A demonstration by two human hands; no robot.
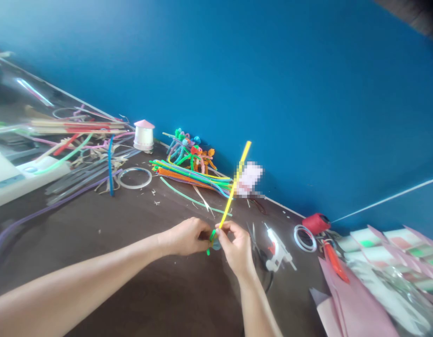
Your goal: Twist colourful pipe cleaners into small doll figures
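Note:
My left hand (190, 236) pinches a small green twisted piece (212, 236) at the middle of the view. Close beside it on the right, my right hand (236, 243) holds the lower end of a yellow pipe cleaner (235, 185), which slants up and to the right. The green piece lies between the fingertips of both hands, with a bluish part below it. Its exact shape is partly hidden by the fingers. Beyond the hands lies a bundle of coloured pipe cleaners (188, 177), with small bent pipe-cleaner figures (191, 152) behind it.
A white glue gun (278, 250) lies right of my hands, near a red spool (316, 223) and white rings (305, 238). Pink sheets (356, 299) are at the lower right. Further left stand a white cup (143, 136), a tape ring (134, 178) and sticks. A blue wall (272, 93) rises behind.

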